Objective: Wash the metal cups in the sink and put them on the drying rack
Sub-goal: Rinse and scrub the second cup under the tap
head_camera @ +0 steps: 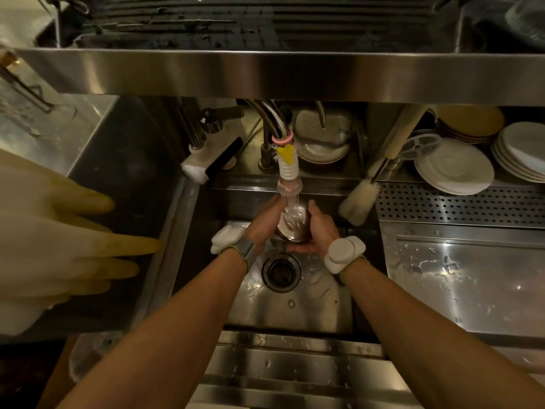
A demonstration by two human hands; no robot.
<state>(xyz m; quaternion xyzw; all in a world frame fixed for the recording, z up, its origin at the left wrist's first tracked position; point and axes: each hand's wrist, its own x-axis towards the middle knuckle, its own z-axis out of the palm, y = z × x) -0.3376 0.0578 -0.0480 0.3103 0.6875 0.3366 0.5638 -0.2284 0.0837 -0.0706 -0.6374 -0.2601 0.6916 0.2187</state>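
Metal cup [293, 224] is held over the sink [295, 308], right under the faucet nozzle [289, 184], w/ water running down into its open mouth. Left hand [264, 224] wraps the cup's left side, fingers curled round it; right hand [320, 228] wraps the right side and cups under the base, thumb up along the wall. Both hands clamped on the cup, touching it on opposite sides. Each wrist carries a white padded block on a strap: left one [228, 239], right one [343, 253].

Drain [281, 271] sits just below the cup, nearer the person; sink floor wet, water spilling off the right palm.

Nozzle has a white ribbed sleeve, a yellow clip [285, 153] and a pink band above it. Bottle brush [358, 203] leans at the sink's back-right corner, bristle head down. Behind it, stacks of white plates [455, 166] beside a perforated metal panel [460, 203]. Wet steel tabletop [469, 278] right of the sink. Pale rubber glove [59, 237] hangs large at the left edge, fingers pointing right. Overhead, a steel shelf edge w/ the slatted drying rack [250, 22] on top, no cups seen on it.

No brand, label or writing legible anywhere.
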